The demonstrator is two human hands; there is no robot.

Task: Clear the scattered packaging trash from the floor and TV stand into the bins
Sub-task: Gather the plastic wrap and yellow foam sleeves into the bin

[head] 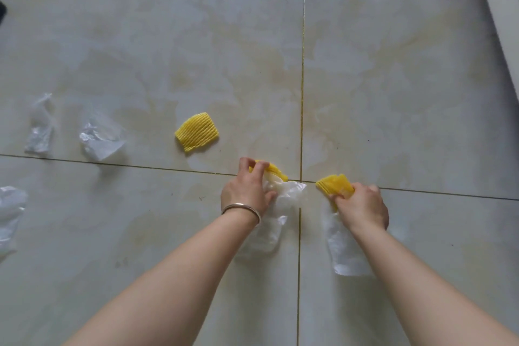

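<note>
Gripping yellow foam nets (334, 184), hands (247, 191) low; bare floor (393, 78) ahead

Quick count: three yellow foam nets, one loose on the floor (196, 132), one in my left hand (271, 169), one in my right (334, 186). Five clear plastic bags: three lying on the left (40, 128) (102, 137) (9, 213), two under my hands (276, 216) (344, 250).
</note>
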